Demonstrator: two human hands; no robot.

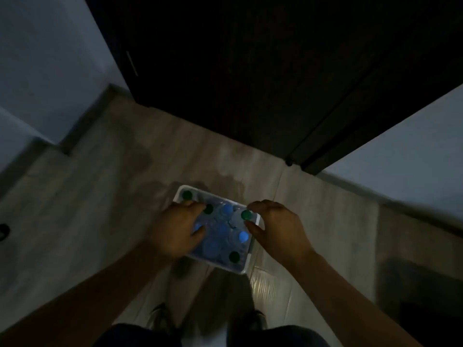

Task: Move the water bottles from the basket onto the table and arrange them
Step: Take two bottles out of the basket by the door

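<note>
A white basket sits low in the middle of the dim head view, above the floor in front of my feet. It is packed with several upright water bottles, some with green caps and some with blue caps. My left hand covers the basket's left rim, with its thumb lying over the bottles and its fingers curled at the far left edge. My right hand grips the right rim, with the thumb on the edge and the fingers curled beside a green-capped bottle. No table is in view.
A dark wooden door stands straight ahead, with pale walls on both sides. The floor is light tile with a skirting board along the left. My shoes show below the basket.
</note>
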